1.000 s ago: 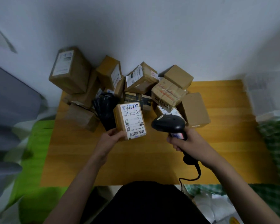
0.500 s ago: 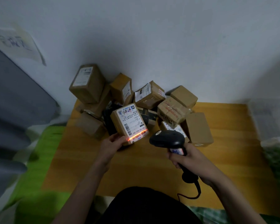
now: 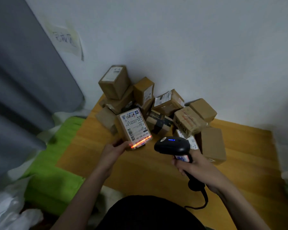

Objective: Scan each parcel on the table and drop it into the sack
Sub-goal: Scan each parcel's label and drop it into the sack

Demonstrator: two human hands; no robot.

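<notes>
1. The left hand (image 3: pixel 114 151) grips the parcel (image 3: pixel 133 127) by its lower-left corner, thumb and fingers curled round the edge, label face up and tilted toward the scanner (image 3: pixel 173 145).
2. The right hand (image 3: pixel 192 168) is wrapped fully round the scanner handle; a blue lamp shows on the head.
3. The red scan line crosses the label's bottom edge. It appears to reach the thumb, so the read may miss the barcode further up at 11 o'clock.
4. The held parcel hovers just in front of the pile (image 3: pixel 158 105), which sits at 12 o'clock on the table (image 3: pixel 156 171).
5. Risk: a 1-corner grip may let the parcel pivot or slip.
6. Risk: swinging it away could clip the stacked boxes behind.
7. The sack cannot be identified with certainty; the drop target is unconfirmed.
</notes>
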